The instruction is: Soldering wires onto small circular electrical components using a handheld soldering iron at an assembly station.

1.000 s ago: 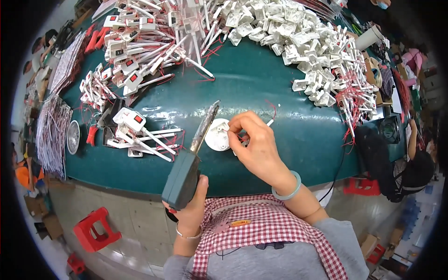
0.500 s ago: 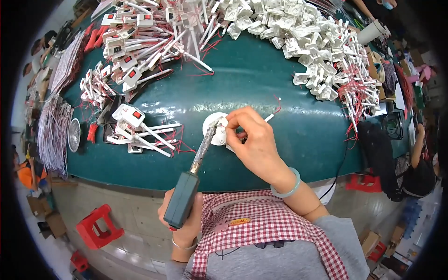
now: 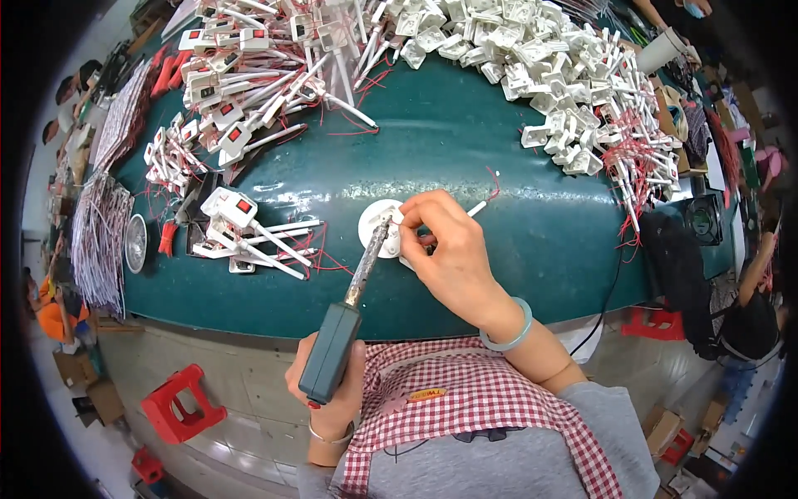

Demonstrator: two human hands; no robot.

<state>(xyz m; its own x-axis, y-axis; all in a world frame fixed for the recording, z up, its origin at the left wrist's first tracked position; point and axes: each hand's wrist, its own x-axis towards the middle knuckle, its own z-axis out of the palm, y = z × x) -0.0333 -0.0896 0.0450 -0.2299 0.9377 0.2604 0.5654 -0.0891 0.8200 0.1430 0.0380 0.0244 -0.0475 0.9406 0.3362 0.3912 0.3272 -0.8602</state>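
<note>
My left hand (image 3: 332, 384) is closed around the dark green handle of a soldering iron (image 3: 331, 353). The iron slants up and away, its stained metal tip over a round white disc (image 3: 369, 223) on the table. At the disc's right side, my right hand (image 3: 449, 254) is closed, thumb and fingers pinching a small white plastic piece (image 3: 397, 216) close beside the tip. From behind that hand sticks out a white tube (image 3: 477, 208) with a red wire (image 3: 495, 185) at its end. My fingers hide most of the held piece, so its full shape cannot be made out.
White switch units (image 3: 233, 212) with tubes and red wires lie left of the disc. More units (image 3: 241, 108) heap at the far left, white plastic housings (image 3: 532, 66) at the far right. A metal bowl (image 3: 135, 243) stands at the left edge; a black cable (image 3: 611, 299) hangs at right.
The soldering iron and my left hand have shifted slightly to the right, its tip staying over the disc. My right hand keeps its pinch almost unmoved.
</note>
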